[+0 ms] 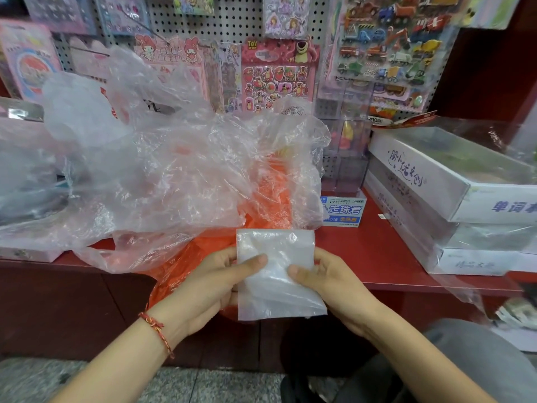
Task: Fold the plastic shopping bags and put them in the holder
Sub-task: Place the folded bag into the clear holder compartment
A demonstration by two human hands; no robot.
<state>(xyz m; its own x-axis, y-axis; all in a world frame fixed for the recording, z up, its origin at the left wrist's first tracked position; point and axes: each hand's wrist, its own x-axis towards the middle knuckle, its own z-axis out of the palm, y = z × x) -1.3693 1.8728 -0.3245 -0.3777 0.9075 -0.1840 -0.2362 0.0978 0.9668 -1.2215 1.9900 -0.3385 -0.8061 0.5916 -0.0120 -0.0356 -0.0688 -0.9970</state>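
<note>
A clear plastic bag folded into a flat rectangle [276,274] is held upright in front of the red counter's edge. My left hand [215,283] grips its left side, thumb across the front. My right hand [328,283] pinches its right side, thumb on the front too. Behind it a heap of loose clear bags [162,170] billows over the counter, with an orange bag [267,199] underneath and spilling over the edge. I cannot make out a holder.
The red counter [377,251] carries stacked white boxes [430,187] at the right, a small blue-and-white card box [343,212] and clear acrylic cases [345,146]. A pegboard with sticker sheets [279,74] rises behind. My knee [453,362] is at the lower right.
</note>
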